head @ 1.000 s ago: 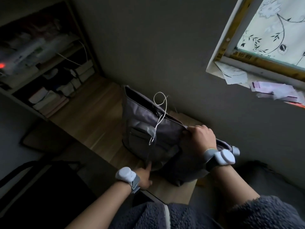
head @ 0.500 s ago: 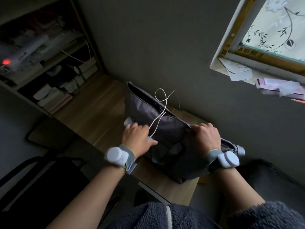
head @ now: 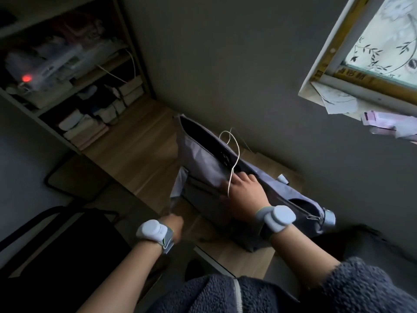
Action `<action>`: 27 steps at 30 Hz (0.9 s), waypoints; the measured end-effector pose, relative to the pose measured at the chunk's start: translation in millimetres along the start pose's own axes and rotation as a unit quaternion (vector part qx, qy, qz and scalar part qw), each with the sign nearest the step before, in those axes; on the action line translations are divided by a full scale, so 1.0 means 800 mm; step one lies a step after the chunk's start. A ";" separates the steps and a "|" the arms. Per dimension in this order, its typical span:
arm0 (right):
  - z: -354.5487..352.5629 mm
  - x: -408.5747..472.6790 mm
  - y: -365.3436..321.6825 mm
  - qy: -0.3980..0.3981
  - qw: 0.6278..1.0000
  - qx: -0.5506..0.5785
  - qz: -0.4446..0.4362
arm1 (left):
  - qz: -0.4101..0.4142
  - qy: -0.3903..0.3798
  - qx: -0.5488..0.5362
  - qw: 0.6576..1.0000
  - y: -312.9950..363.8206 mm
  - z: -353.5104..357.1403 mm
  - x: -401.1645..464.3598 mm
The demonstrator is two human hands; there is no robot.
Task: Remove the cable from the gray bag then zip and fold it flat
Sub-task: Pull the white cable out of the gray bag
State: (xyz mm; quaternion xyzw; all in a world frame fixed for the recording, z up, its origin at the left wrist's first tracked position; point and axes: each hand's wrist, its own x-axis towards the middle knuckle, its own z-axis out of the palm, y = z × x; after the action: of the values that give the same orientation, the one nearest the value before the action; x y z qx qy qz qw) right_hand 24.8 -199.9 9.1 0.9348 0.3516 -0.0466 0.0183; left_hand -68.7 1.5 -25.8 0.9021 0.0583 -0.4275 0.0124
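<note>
Cable [head: 234, 159] is what I am after: a thin white cord looping up out of the open mouth of the gray bag [head: 203, 163] and trailing down over the back of my right hand [head: 242, 195]. Its long run is lying roughly straight away from me, from my knuckles up to the loop near the desk's far edge by the wall. My right hand is by far the nearer one, resting on the bag's front with fingers spread and reaching toward the opening; I cannot tell whether they are pinching the cord or only lying under it. My left hand [head: 173, 223] is hanging low at the desk's near edge, blurred, well apart from the cable, and whether it is gripping the bag's corner I cannot tell.

The bag is standing slumped on the wooden desk [head: 135, 152], soft gray fabric, top gaping dark, a side zip showing near my right wrist. I am judging the cable still mostly inside, so pulling it toward me looks like the next job.
</note>
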 end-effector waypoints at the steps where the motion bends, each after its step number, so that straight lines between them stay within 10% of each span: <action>1: -0.004 0.001 0.000 0.005 0.999 0.033 -0.002 | 0.004 0.008 0.000 1.000 -0.002 -0.003 0.001; 3: -0.017 0.006 0.001 0.026 0.992 0.125 0.014 | 0.034 0.153 -0.029 0.987 0.011 -0.025 0.003; 7: -0.077 0.025 0.031 0.142 0.931 0.297 0.156 | 0.141 0.515 -0.042 0.844 0.056 -0.103 0.011; 11: -0.171 0.060 0.077 0.242 0.862 0.403 0.190 | 0.093 0.408 -0.002 0.908 0.065 -0.145 0.035; 16: -0.245 0.076 0.084 0.281 0.860 0.413 0.105 | 0.071 0.314 -0.070 0.944 0.056 -0.169 0.024; 20: -0.295 0.081 0.071 0.265 0.872 0.410 0.038 | 0.131 0.437 -0.238 0.858 0.048 -0.220 -0.025; 24: -0.343 0.085 0.052 0.242 0.847 0.473 -0.012 | 0.173 0.628 -0.340 0.678 0.065 -0.324 -0.094; 27: -0.376 0.086 0.049 0.277 0.784 0.553 -0.056 | 0.310 0.540 -0.422 0.659 0.084 -0.375 -0.103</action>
State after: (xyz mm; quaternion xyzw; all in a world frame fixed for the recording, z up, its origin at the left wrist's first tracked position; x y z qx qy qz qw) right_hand 124.9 -164.3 301.3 0.7361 0.3068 0.0269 -0.6028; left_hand 118.5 -51.1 226.5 0.8384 -0.0540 0.2332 0.4897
